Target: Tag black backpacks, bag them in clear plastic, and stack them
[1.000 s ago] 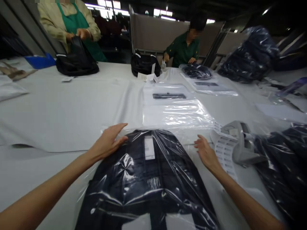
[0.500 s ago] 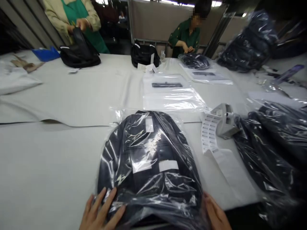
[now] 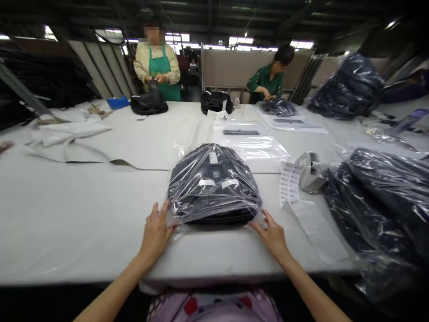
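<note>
A dark backpack sealed in a clear plastic bag (image 3: pixel 212 183) lies on the white table (image 3: pixel 83 214) right in front of me. My left hand (image 3: pixel 157 229) is at the bag's near left corner, thumb and fingers closed on the loose plastic. At the near right corner, my right hand (image 3: pixel 272 233) pinches the plastic edge in the same way. Both forearms reach in over the table's front edge.
A grey label dispenser (image 3: pixel 311 171) with a strip of labels (image 3: pixel 288 183) sits right of the bag, beside a pile of bagged dark items (image 3: pixel 378 197). Flat empty plastic bags (image 3: pixel 250 145) lie behind. Two people (image 3: pixel 157 67) (image 3: pixel 270 80) handle black bags (image 3: pixel 149 103) across the table.
The bagged backpack has slid away from me toward mid-table. My hands went from its far end, to lying flat on its near end, to gripping the near corners.
</note>
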Demonstrator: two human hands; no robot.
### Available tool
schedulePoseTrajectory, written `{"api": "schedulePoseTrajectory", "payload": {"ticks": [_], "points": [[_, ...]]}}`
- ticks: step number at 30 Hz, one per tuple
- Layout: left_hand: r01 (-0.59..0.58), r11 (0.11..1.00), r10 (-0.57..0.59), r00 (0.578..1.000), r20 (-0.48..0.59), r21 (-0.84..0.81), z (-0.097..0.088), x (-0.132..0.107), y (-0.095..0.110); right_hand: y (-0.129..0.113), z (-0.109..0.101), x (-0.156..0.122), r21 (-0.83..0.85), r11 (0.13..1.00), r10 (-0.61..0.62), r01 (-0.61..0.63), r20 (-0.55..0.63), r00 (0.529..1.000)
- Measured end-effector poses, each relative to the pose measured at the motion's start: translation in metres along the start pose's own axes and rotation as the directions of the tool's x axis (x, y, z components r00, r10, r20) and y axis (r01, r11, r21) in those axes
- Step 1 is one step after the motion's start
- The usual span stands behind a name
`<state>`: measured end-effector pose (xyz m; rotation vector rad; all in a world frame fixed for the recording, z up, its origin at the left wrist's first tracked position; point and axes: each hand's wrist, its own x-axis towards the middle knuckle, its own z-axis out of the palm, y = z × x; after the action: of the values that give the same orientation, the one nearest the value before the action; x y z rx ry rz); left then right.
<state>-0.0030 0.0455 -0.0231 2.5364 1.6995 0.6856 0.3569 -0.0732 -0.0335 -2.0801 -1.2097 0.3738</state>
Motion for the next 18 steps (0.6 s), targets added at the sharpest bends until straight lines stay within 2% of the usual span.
{"api": "schedulePoseTrajectory", "payload": {"ticks": [2,3,5,7,10,14,18], "points": [[0.087,0.994,-0.084,0.995,0.058,-0.062,-0.016,-0.001,-0.013,-0.003,-0.012,0.004,0.014,0.999,-0.05,0.051,-0.068,0.996],[0.126,0.988,-0.123,0.991,0.047,-0.084,-0.026,-0.001,-0.019,-0.004,-0.019,0.006,0.022,0.997,-0.07,0.073,-0.11,0.991],[0.204,0.974,-0.21,0.976,-0.052,-0.096,-0.044,-0.002,-0.031,0.002,-0.034,0.007,-0.01,0.997,-0.073,0.073,-0.161,0.984],[0.249,0.961,-0.261,0.961,-0.091,-0.12,-0.056,-0.008,-0.037,0.014,-0.043,0.002,-0.068,0.998,-0.025,0.017,-0.115,0.993],[0.306,0.931,-0.305,0.952,0.034,-0.201,-0.059,-0.028,-0.038,0.035,-0.047,-0.017,-0.062,0.996,0.064,-0.064,0.004,0.998],[0.404,0.878,-0.417,0.909,0.004,-0.258,-0.052,-0.061,-0.038,0.052,-0.045,-0.045,-0.025,0.996,0.079,-0.08,-0.046,0.996],[0.368,0.886,-0.378,0.925,0.018,-0.284,-0.051,-0.093,-0.038,0.061,-0.049,-0.061,-0.029,0.982,0.187,-0.187,-0.025,0.982]]}}
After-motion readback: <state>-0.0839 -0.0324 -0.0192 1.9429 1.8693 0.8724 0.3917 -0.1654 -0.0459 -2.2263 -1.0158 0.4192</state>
